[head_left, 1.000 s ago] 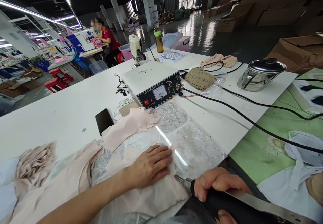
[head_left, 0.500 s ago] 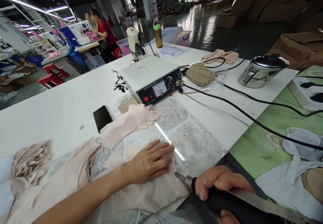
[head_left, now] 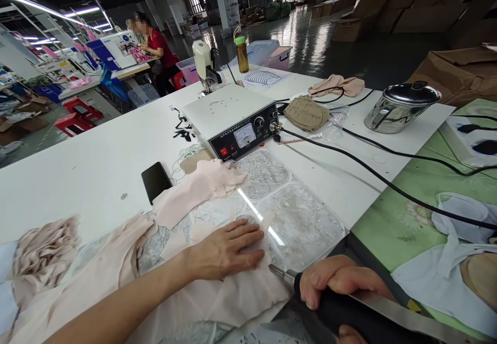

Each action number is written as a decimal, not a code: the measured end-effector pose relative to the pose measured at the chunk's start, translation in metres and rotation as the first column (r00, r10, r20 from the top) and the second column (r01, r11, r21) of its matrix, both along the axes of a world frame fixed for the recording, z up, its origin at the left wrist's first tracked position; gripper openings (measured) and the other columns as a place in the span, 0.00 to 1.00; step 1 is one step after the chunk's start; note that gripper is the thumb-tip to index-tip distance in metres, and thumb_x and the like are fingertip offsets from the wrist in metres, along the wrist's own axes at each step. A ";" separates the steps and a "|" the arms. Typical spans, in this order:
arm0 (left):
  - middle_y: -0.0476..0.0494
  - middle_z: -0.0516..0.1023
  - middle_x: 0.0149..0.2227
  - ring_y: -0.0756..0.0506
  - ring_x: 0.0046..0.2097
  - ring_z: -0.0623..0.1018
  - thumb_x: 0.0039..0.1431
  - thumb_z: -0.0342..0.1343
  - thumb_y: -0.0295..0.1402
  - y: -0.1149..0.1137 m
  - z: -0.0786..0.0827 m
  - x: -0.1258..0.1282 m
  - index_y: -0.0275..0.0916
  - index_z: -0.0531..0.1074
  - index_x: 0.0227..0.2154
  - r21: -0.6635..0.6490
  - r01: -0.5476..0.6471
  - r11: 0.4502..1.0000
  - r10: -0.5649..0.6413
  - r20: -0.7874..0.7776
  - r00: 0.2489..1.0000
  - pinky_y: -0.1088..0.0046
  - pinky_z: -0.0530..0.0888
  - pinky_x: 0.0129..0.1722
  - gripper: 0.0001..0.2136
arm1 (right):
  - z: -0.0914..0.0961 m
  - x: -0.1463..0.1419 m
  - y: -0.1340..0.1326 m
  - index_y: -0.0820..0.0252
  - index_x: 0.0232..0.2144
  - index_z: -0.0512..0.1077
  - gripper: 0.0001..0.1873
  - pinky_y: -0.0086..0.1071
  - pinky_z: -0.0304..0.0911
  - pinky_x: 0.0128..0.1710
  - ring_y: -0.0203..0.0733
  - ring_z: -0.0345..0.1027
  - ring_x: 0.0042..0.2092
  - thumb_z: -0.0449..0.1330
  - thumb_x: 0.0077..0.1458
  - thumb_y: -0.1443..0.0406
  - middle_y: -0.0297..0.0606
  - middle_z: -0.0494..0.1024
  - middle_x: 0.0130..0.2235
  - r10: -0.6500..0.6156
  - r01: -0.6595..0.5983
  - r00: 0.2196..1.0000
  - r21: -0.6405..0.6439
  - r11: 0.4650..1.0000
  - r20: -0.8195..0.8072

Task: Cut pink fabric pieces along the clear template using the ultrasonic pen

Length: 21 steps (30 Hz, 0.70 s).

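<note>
My left hand [head_left: 227, 248] lies flat, fingers stretched out, pressing on pale pink fabric [head_left: 217, 292] spread over a scratched clear glass plate [head_left: 298, 222]. My right hand [head_left: 337, 282] is closed round the black handle of a cutting tool [head_left: 349, 313]. The tool's metal tip [head_left: 277, 271] touches the fabric's edge just right of my left hand. A black cable [head_left: 373, 176] runs from the tool to a white control box [head_left: 235, 119] with a dial and knobs.
A black phone [head_left: 155, 181] lies left of the fabric. A steel pot [head_left: 399, 107], a tan fabric piece [head_left: 308, 113], a bottle [head_left: 241, 53] and a small white machine [head_left: 205, 67] stand farther back. A green printed sheet [head_left: 407, 220] covers the right. A person in red sits at a far sewing station [head_left: 151, 44].
My left hand has slid slightly left and towards me over the fabric. The camera view has shifted a little; the tool tip stays at the fabric's edge.
</note>
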<state>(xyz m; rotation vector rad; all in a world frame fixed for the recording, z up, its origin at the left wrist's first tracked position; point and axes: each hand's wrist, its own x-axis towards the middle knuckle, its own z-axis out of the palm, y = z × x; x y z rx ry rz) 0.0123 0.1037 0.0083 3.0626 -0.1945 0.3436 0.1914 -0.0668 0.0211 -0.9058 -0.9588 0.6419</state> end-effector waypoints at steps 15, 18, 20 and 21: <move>0.34 0.75 0.52 0.39 0.60 0.69 0.69 0.50 0.35 0.004 0.005 0.003 0.35 0.73 0.48 0.010 0.059 0.998 -0.059 -0.024 0.998 0.57 0.64 0.63 0.12 | 0.005 0.003 0.006 0.50 0.34 0.63 0.06 0.35 0.68 0.24 0.41 0.68 0.26 0.57 0.58 0.58 0.34 0.72 0.25 0.005 -0.005 0.999 0.005 1.000 0.054; 0.32 0.74 0.52 0.38 0.61 0.68 0.69 0.50 0.34 0.004 0.007 0.004 0.33 0.72 0.48 -0.004 0.074 0.997 -0.074 -0.033 0.997 0.59 0.64 0.64 0.12 | 0.007 0.003 0.008 0.49 0.35 0.66 0.05 0.34 0.69 0.22 0.40 0.68 0.24 0.58 0.58 0.58 0.33 0.72 0.25 0.028 -0.029 0.998 0.026 0.999 0.047; 0.32 0.74 0.52 0.38 0.62 0.67 0.69 0.50 0.34 0.005 0.008 0.005 0.33 0.72 0.48 -0.016 0.083 0.996 -0.084 -0.046 0.995 0.59 0.64 0.64 0.12 | 0.008 0.004 0.008 0.48 0.36 0.67 0.06 0.34 0.69 0.22 0.40 0.68 0.23 0.59 0.57 0.57 0.32 0.73 0.26 0.039 -0.040 0.998 0.024 0.999 0.040; 0.32 0.74 0.51 0.38 0.62 0.67 0.69 0.49 0.33 0.006 0.008 0.005 0.33 0.72 0.48 -0.021 0.086 0.996 -0.087 -0.052 0.995 0.60 0.64 0.64 0.12 | 0.009 0.005 0.008 0.48 0.35 0.67 0.06 0.34 0.69 0.21 0.40 0.68 0.23 0.59 0.57 0.57 0.32 0.73 0.26 0.040 -0.041 0.998 0.018 0.999 0.038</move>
